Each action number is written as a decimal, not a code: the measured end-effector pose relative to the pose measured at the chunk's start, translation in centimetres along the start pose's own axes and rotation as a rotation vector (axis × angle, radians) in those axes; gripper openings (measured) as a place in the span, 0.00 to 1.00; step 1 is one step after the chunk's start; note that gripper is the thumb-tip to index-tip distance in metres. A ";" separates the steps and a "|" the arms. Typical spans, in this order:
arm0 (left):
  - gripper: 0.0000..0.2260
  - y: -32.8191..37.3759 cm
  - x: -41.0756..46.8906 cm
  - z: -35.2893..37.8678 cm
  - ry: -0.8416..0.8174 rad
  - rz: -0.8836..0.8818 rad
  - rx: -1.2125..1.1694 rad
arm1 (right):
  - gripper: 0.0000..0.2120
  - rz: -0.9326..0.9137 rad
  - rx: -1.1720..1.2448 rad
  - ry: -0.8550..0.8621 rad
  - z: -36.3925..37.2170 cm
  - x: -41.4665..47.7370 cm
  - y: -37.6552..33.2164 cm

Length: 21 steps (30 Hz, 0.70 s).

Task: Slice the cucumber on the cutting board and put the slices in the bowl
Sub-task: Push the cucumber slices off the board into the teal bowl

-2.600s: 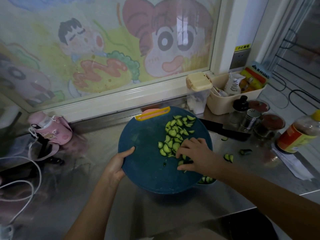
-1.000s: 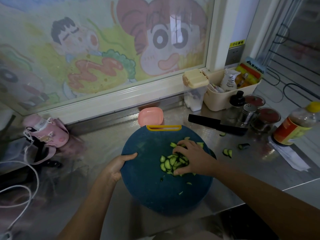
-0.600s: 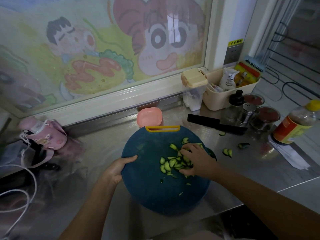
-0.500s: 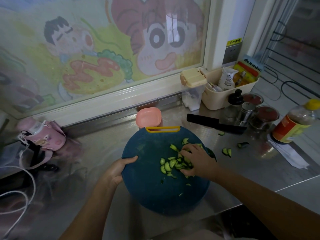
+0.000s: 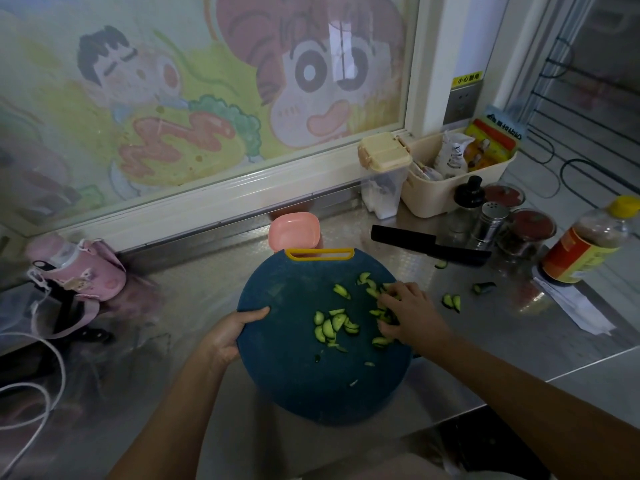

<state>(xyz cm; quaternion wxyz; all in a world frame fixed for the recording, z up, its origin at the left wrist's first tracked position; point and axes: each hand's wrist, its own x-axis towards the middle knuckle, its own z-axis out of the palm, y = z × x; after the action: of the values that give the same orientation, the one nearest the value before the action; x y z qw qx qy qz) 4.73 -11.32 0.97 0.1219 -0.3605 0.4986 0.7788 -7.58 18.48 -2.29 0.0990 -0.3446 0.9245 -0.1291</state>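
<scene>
- The steel counter (image 5: 519, 334) carries everything. A beige basket (image 5: 460, 174), jars and a sauce bottle (image 5: 585, 251) crowd its far right, well apart from the work.
- The round, dark cutting board (image 5: 304, 382) lies in the middle, with its yellow handle (image 5: 319, 253) pointing away from the person. Its near edge hangs out past the counter front.
- The left hand (image 5: 228, 336) grips the board's left rim. The thumb lies on top and the fingers are curled out of sight underneath.
- The right hand (image 5: 410, 315) is on the board's right side, with bent, bunched fingers (image 5: 394, 294) resting on the slices. I cannot tell whether they pinch any.
- A pink dish (image 5: 294, 232) stands just beyond the handle and holds nothing I can see. No bowl with slices in it shows, so I cannot tell where the slices are meant to go.
- A black knife (image 5: 429, 249) lies on the counter to the far right, out of the way.
- The cucumber slices (image 5: 332, 327) are scattered in the board's middle and right. Most lie to the left of the right hand's fingertips, some under them. The right hand is much the nearer, so a raking sweep toward the right rim looks likely.
- A few stray slices (image 5: 452, 301) and a cucumber end (image 5: 484, 288) lie on the counter to the right of the board.
</scene>
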 end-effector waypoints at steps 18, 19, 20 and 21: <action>0.16 1.6 -2.0 -4.2 0.063 0.027 0.010 | 0.17 0.017 0.128 -0.057 0.8 -0.4 2.4; 0.16 1.8 -2.2 -4.5 0.067 0.032 0.007 | 0.16 0.007 0.146 -0.052 0.7 -0.3 2.5; 0.16 1.9 -2.4 -4.8 0.069 0.038 0.003 | 0.16 0.004 0.163 -0.054 0.5 -0.3 2.4; 0.16 2.1 -2.6 -5.0 0.069 0.044 -0.002 | 0.15 0.004 0.178 -0.053 0.2 -0.2 2.4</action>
<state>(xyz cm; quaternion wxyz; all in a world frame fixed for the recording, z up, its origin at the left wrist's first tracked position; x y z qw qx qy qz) 7.58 -16.20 2.97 0.0872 -0.3763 0.5096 0.7688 -8.80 20.34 -3.19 0.1540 -0.3360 0.9071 -0.2013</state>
